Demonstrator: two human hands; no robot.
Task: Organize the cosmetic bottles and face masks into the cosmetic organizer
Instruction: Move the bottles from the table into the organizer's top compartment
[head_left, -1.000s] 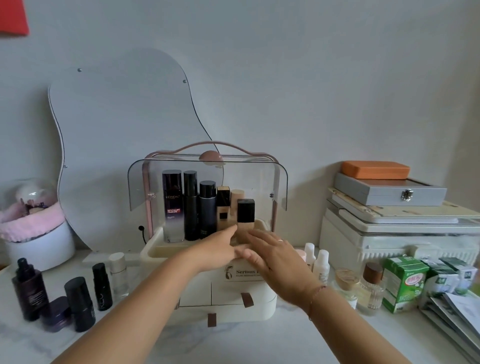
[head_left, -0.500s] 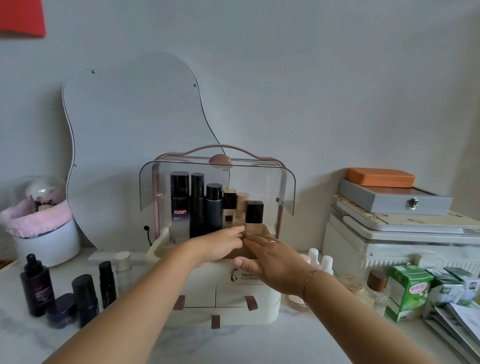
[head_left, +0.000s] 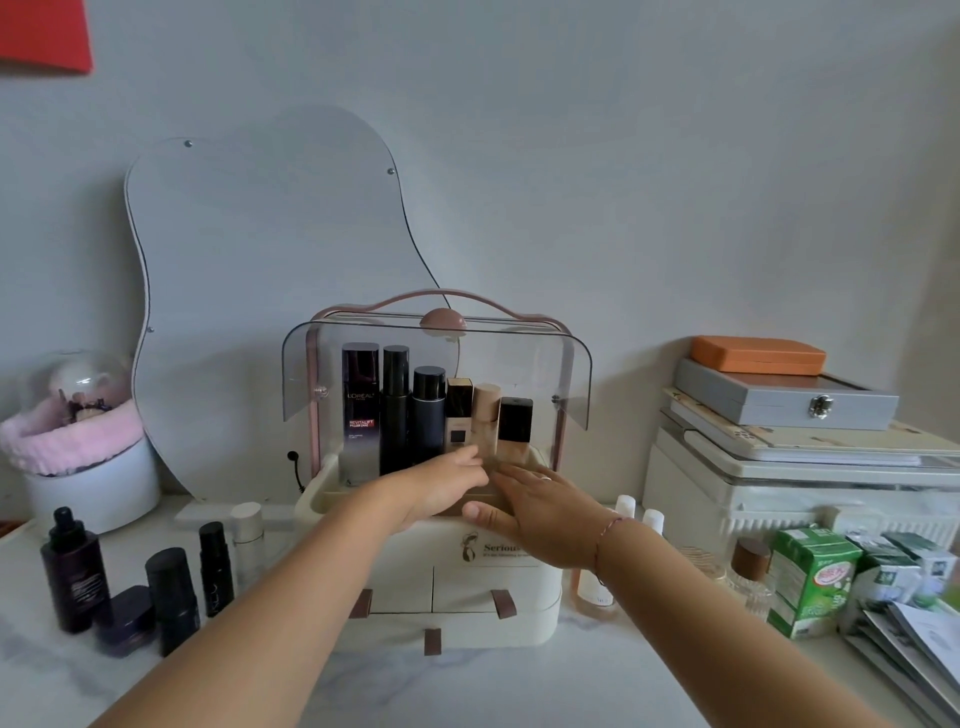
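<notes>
Beige glass foundation bottle (head_left: 486, 422) stood in cream plastic organizer (head_left: 467, 587), just behind left hand (head_left: 448, 486), grip unclear; right hand (head_left: 543, 501) flat, fingers straight.

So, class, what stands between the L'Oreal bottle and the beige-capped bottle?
Head view: a tall black bottle, a shorter black bottle, then a dark-capped foundation bottle.

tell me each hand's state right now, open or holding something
Left hand: cannot be told; its fingers reach into the organizer.
Right hand: open, fingers straight, holding nothing.
</notes>
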